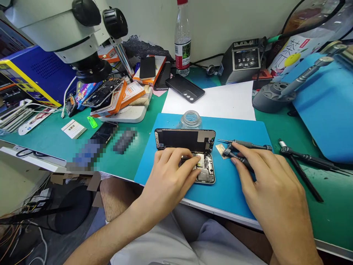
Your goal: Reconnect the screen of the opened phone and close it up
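An opened phone lies on a blue work mat, its screen panel propped upright against a small glass jar. My left hand rests on the phone body, fingers lying over its insides. My right hand is to the right of the phone, fingers closed round a dark screwdriver whose tip end lies beside a small tan piece. A second screwdriver lies on the mat just beyond.
A microscope hangs over the left. Phones and orange boxes are piled behind, with a water bottle, a soldering station and white paper. Black tweezers lie right on the green mat. Another blue mat is at far right.
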Demonstrator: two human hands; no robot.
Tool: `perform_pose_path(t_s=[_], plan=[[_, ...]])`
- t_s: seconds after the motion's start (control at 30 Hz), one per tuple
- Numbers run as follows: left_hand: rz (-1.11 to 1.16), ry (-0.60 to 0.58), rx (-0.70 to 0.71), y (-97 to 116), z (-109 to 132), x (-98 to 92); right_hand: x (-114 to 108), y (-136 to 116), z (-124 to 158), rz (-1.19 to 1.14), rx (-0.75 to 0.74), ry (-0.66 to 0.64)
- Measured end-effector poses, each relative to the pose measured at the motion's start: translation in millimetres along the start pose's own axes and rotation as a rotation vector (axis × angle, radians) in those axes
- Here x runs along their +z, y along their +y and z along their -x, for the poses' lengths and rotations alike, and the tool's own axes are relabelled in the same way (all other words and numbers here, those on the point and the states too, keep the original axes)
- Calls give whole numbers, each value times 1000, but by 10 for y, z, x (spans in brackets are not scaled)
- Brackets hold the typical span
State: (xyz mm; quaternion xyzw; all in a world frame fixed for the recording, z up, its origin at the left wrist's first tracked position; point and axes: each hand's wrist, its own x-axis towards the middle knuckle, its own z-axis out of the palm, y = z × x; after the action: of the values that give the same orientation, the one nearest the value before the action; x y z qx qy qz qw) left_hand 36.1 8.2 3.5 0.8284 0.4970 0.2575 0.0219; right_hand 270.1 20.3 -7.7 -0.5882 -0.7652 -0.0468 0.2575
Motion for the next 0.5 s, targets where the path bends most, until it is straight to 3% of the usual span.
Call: perform_pose_path(t_s=[0.3,0.5], plan=[[47,181,-67,-31,219,-172,-8,-6,16,36,-13,12],[0,308,-172,-321,594,-327,-90,9,30,120,-66,42]])
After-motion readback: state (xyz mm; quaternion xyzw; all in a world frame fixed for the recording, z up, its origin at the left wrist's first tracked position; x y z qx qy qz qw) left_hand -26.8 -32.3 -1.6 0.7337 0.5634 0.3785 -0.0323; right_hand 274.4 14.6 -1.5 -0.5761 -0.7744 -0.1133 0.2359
